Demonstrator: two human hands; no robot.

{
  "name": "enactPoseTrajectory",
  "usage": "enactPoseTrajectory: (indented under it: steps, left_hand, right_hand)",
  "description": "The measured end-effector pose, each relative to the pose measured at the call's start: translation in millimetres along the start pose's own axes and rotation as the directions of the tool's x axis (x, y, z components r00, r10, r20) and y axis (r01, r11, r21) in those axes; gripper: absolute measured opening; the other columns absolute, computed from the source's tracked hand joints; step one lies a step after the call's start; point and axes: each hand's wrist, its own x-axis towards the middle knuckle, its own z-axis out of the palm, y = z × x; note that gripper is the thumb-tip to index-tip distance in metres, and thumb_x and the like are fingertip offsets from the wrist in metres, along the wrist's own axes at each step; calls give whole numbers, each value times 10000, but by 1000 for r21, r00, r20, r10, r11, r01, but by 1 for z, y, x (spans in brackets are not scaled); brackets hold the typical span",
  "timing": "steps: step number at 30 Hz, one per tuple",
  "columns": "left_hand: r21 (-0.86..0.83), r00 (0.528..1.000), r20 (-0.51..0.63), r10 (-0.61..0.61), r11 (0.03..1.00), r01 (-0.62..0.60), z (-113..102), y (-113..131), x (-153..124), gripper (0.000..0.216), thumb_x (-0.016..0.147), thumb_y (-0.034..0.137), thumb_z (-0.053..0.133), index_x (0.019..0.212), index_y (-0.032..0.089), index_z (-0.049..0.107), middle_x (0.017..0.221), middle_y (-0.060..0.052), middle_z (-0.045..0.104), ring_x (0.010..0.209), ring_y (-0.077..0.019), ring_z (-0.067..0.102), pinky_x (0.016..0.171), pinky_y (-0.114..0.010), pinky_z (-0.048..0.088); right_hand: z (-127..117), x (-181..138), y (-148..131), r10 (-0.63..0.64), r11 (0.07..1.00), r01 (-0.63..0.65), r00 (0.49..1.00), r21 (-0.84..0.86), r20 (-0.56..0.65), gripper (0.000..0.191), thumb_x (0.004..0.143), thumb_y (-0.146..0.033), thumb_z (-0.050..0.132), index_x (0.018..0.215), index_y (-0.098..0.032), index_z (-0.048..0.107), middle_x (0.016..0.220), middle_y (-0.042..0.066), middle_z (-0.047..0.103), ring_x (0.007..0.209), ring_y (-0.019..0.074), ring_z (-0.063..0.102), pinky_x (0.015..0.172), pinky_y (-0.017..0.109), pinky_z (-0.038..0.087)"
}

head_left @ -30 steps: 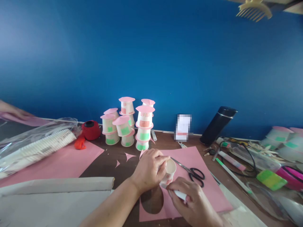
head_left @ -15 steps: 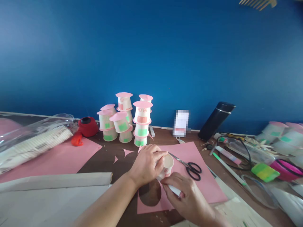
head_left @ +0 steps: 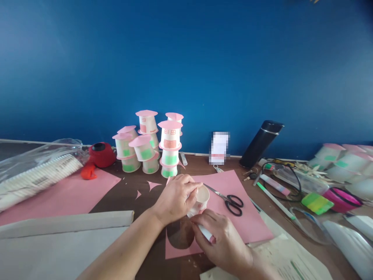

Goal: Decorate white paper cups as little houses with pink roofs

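Far to the left, a clear plastic sleeve of stacked cups (head_left: 37,175) lay on its side, ribbed white rims showing through the crinkled film. A flat pink sheet (head_left: 58,196) was spread before it, with pale folded cardboard (head_left: 67,223) nearer the person. Behind these, a red ball (head_left: 100,153) of what looked like yarn sat against the blue wall, beside a cluster of little cup houses (head_left: 169,138) with pink paper roofs and green patches. At the middle of the table the person's left hand (head_left: 175,196) was closed around a small paper cup (head_left: 201,196), fingers wrapped over its smooth white side. The cup was tipped over, its long axis slanting from the base, low and towards the person, up to the open rim, which faced right. Just below and to the right, the right hand (head_left: 225,241) was curled tight on a short white stick (head_left: 206,233); whether glue or marker I could not tell. Its tip met the cup near the base, so the cup lay up and left of that hand, touching the tool. Both worked over a pink card (head_left: 250,221) with a round hole cut in it. Black-handled scissors (head_left: 231,201) lay on the card just right of the cup. Farther right stood a leaning black flask (head_left: 260,144), then a green-and-yellow sponge (head_left: 316,203).
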Motion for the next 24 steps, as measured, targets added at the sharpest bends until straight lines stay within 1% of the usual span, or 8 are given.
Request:
enactPoseTrajectory:
  steps: [6,12,15,18,21,24]
  left_hand:
    - [-64,999,33,12,998,-10,-4,-1,2,341,950,260,415,1191,235,655,985,-47,650,933,-190,582,828,-348,460]
    - [-97,999,46,2,995,2,-6,0,3,359,971,324,387,1171,220,667,982,-50,656,928,-189,585,828,-347,455]
    - [-100,999,44,-4,995,8,-6,1,3,363,972,336,387,1174,222,666,980,-48,656,927,-189,584,822,-346,452]
    - [-101,999,44,-5,995,9,-6,0,3,361,971,338,390,1191,239,659,984,-43,654,921,-187,583,817,-348,451]
    - [-107,999,42,-5,994,9,-6,0,3,360,972,339,391,1210,261,649,984,-38,657,930,-190,583,826,-353,448]
    - [-106,999,40,-7,994,11,-6,0,3,365,973,339,384,1215,265,647,988,-41,658,945,-195,582,834,-356,447]
  right_hand:
    - [4,-1,-3,17,1000,-17,1000,-17,8,188,867,-127,511,961,-214,649,815,21,660,731,162,661,652,259,494]
    - [10,1,-6,-24,992,23,1000,-122,-12,152,888,-156,499,914,-205,640,746,10,636,631,157,609,580,265,437]
    - [12,3,-7,-47,989,42,998,-143,-30,152,900,-158,498,933,-197,641,758,15,647,659,162,618,580,261,432]
    - [14,5,-10,-59,983,55,998,-177,-17,170,896,-148,491,943,-185,649,771,31,657,690,181,634,574,270,436]
    - [18,5,-12,-26,974,29,1000,-225,14,180,880,-147,490,932,-188,657,786,43,657,705,201,641,565,283,439]
    - [20,6,-15,60,968,-38,995,-247,81,197,855,-142,482,939,-187,655,816,55,654,702,207,639,575,293,451]
